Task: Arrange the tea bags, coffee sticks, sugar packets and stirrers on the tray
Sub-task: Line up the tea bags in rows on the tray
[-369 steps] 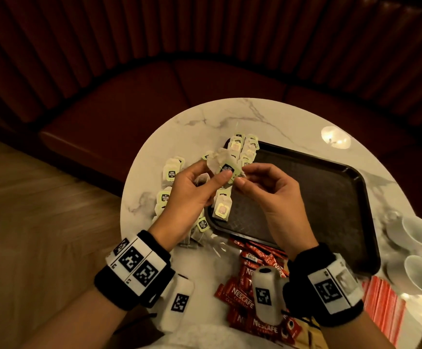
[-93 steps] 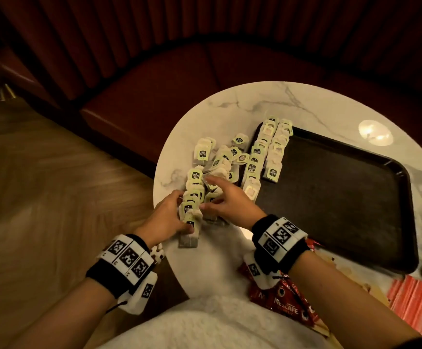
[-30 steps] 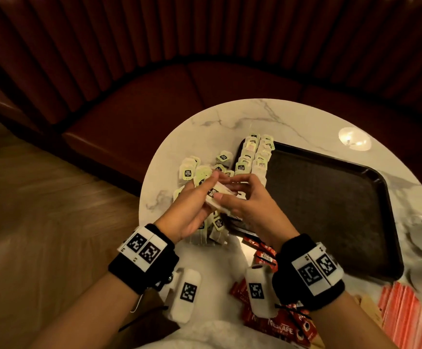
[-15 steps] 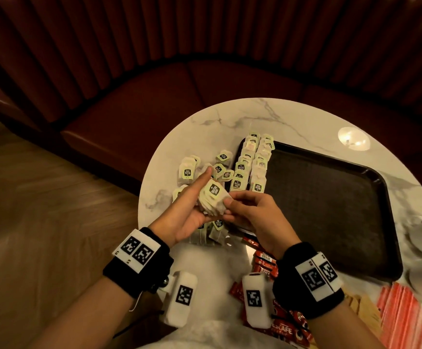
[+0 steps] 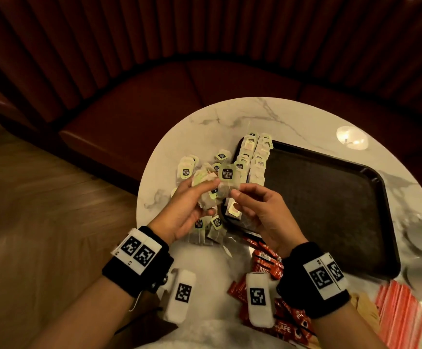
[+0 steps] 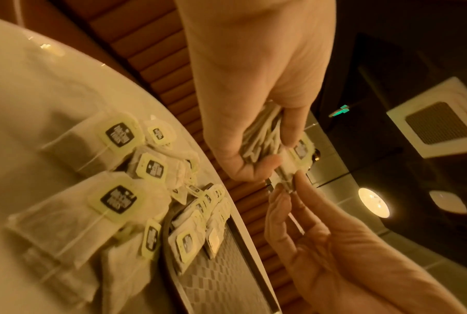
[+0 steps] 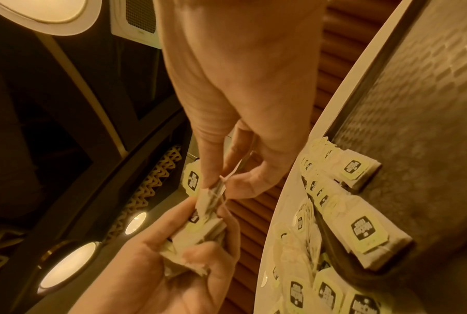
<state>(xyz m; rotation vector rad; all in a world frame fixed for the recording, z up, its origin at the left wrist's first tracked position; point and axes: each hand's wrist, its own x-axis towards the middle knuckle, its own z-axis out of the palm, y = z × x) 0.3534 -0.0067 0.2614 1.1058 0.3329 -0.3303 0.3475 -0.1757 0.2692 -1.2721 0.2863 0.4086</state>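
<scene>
Peeling one tea bag point(image 5: 227, 181) off bundle point(image 5: 206, 195): left hand point(image 5: 182, 210) grips bundle, right hand point(image 5: 260, 212) pinches single bag. Tray point(image 5: 330, 207) at 3 o'clock, bags lining its 9 o'clock edge. Next: lay bag flat extending row; loose pile point(image 5: 204, 230) stays on worktop point(image 5: 242, 117).

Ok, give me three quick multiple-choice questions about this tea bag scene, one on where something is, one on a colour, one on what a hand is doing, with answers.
1. Where do the arranged tea bags lie on the tray?
A. along its left edge
B. in its centre
C. along its right edge

2. What colour are the coffee sticks?
A. blue
B. red
C. green

3. What is the left hand doing?
A. resting flat on the table
B. holding a bunch of tea bags
C. lifting a cup

Answers: 1 A, the rows sit by the left rim; 2 B, the wrappers are red; 3 B, its fingers curl round the bunch.
</scene>
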